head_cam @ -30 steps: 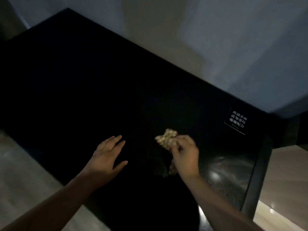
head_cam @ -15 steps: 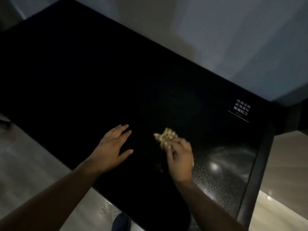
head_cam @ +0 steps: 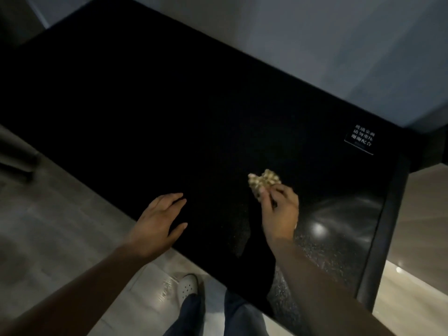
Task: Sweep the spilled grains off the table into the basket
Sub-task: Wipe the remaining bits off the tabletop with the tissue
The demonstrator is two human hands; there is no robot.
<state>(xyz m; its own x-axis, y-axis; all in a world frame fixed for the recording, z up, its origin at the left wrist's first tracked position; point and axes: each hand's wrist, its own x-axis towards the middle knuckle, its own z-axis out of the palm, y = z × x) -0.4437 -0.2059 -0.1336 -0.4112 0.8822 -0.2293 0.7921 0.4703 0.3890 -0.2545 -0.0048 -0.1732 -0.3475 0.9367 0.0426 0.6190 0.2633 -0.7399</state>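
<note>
My right hand [head_cam: 280, 212] is shut on a crumpled yellowish, patterned wad [head_cam: 264, 180], pinching it from behind with the fingertips and pressing it on the black table [head_cam: 169, 117]. My left hand [head_cam: 158, 221] lies palm down with fingers spread at the table's near edge, holding nothing. Fine pale specks [head_cam: 315, 241] show on the glossy patch right of my right wrist; I cannot tell whether they are grains or the table's finish. No basket is in view.
A small label with white characters [head_cam: 360, 139] sits near the table's far right corner. The table's right edge [head_cam: 378, 238] drops to a pale floor. My white shoe [head_cam: 186, 286] and trouser legs stand below the near edge. A wall runs behind the table.
The view has pulled back, so my legs and shoe now show below the table's edge. Both hands stay in much the same places, the right one still gripping the wad.
</note>
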